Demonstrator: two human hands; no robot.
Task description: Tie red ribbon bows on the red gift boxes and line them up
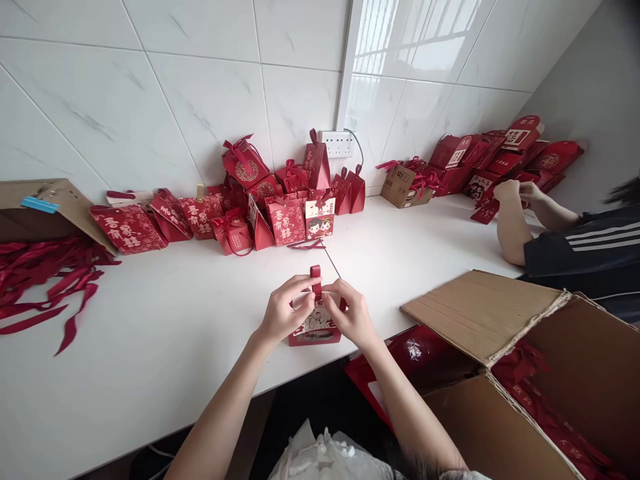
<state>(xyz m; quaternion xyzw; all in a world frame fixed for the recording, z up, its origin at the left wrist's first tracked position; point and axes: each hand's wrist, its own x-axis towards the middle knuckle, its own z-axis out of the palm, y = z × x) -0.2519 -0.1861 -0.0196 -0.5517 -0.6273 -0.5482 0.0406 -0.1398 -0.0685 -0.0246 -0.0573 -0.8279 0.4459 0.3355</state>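
Observation:
A small red-and-white gift box stands upright on the white table, close to its front edge. It has printed figures on the front, and a dark red ribbon loop rises from its top. My left hand is closed on the box's upper left, thumb in front and fingers behind at the ribbon's base. From the other side, my right hand pinches the upper right part in the same way. Both hands partly cover the top of the box.
Finished-looking red gift boxes line the tiled wall. Loose red ribbons spill from a cardboard box at left. At right, a co-worker's hands work beside more red boxes. A large open carton stands front right.

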